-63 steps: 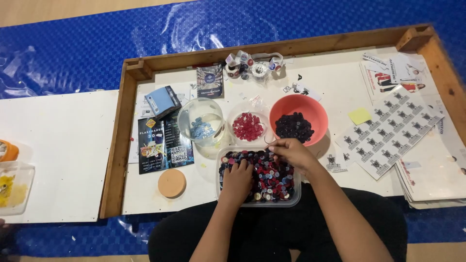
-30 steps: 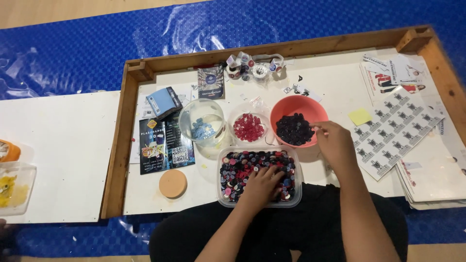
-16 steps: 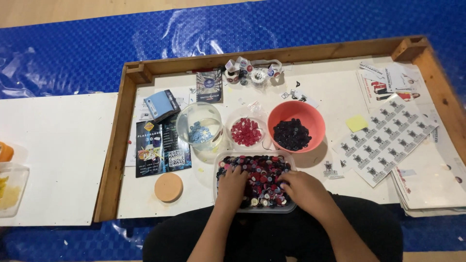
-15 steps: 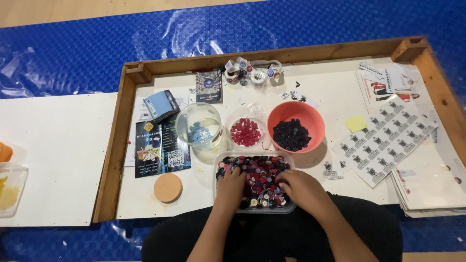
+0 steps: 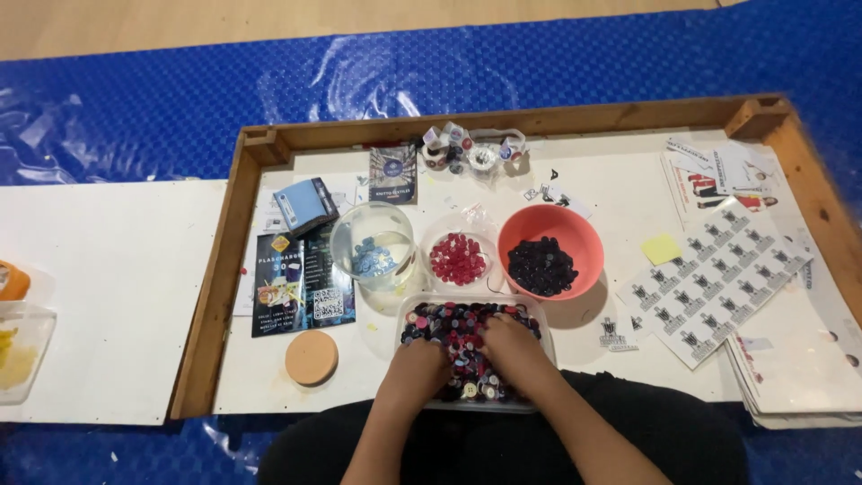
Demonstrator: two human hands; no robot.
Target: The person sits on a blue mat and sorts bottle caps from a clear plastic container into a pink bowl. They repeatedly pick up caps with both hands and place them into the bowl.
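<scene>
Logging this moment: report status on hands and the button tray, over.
Left hand and right hand both down in the clear tray of mixed buttons, grip hidden. Orange bowl of dark buttons just behind. Nothing blocking.

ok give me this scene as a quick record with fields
left hand: in the tray of mixed buttons
right hand: in the same tray, beside the left
coral bowl: dark buttons, behind the tray
small clear bowl: red buttons
glass jar: blue buttons
cork lid: left of the tray
surface: wooden frame on blue mat
</scene>
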